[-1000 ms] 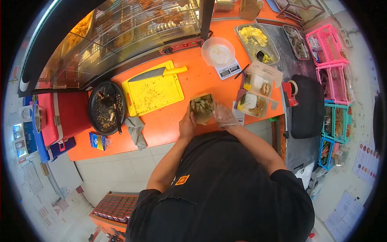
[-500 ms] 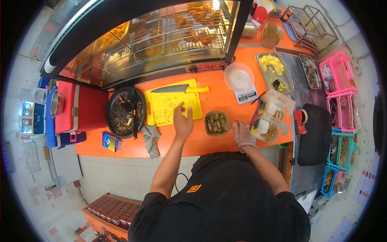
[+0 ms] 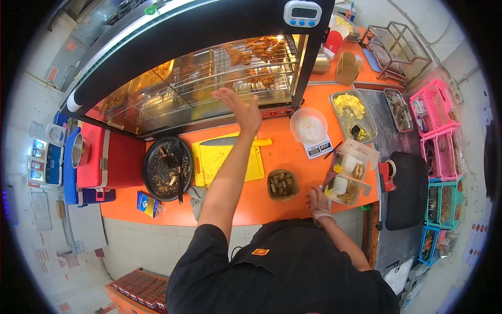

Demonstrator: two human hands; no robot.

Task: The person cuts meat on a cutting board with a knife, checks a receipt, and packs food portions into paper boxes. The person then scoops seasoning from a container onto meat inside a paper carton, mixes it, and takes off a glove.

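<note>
My bare left hand [image 3: 243, 111] is raised in front of the glass of the lit food warmer [image 3: 209, 83], fingers apart and holding nothing. Under that arm lies a yellow cutting board [image 3: 251, 165] with a yellow-handled knife [image 3: 261, 142] across its top. My right hand [image 3: 318, 203], in a clear plastic glove, rests on the orange counter with its fingers spread. To its left stands a small brown box [image 3: 283, 184] of dark chopped pieces. Close on its right are open meal boxes [image 3: 343, 189] with rice and other food.
A round black pan [image 3: 166, 180] with a utensil sits left of the board, by a grey cloth [image 3: 195, 201] and red cooler [image 3: 120, 162]. Behind my right hand are a plastic bowl [image 3: 308, 126] on a scale [image 3: 318, 148] and a tray of yellow food [image 3: 351, 107].
My left hand has risen from beside the cutting board up to the food warmer. My right hand stays near the meal boxes. The view has tilted upward.
</note>
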